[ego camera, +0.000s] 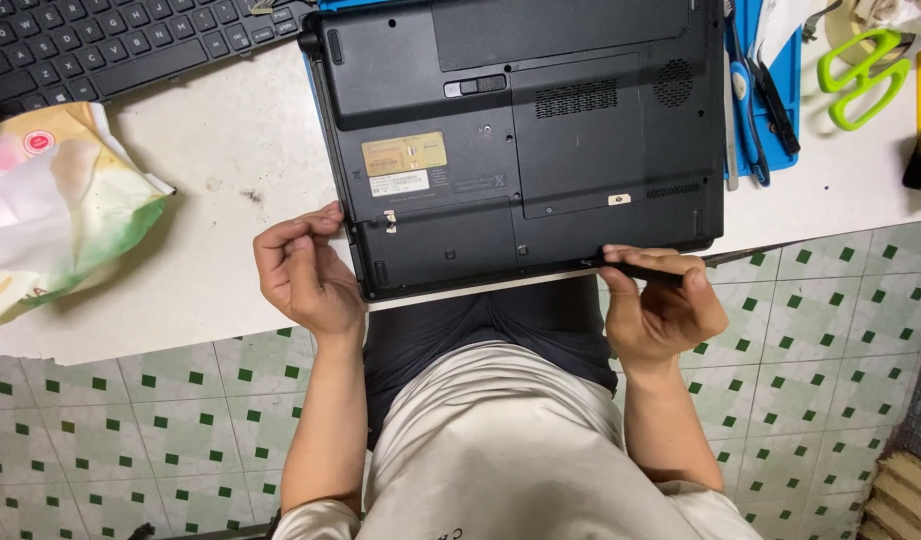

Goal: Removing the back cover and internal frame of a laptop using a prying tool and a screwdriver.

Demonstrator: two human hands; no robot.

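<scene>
A black laptop (521,140) lies upside down on the white table (231,200), its near edge hanging over the table's front. My left hand (306,275) rests curled against the laptop's near left corner, fingers touching its side. My right hand (661,305) grips a thin dark pry tool (671,268) held flat along the laptop's near right edge, its tip at the seam. The tool's far end pokes out to the right past my fingers.
A black keyboard (101,45) sits at the back left. A crumpled tissue packet (56,200) lies at the left. A blue mat (781,90) with hand tools lies right of the laptop, green scissors (861,75) beyond. Green-checked floor tiles (831,330) lie below.
</scene>
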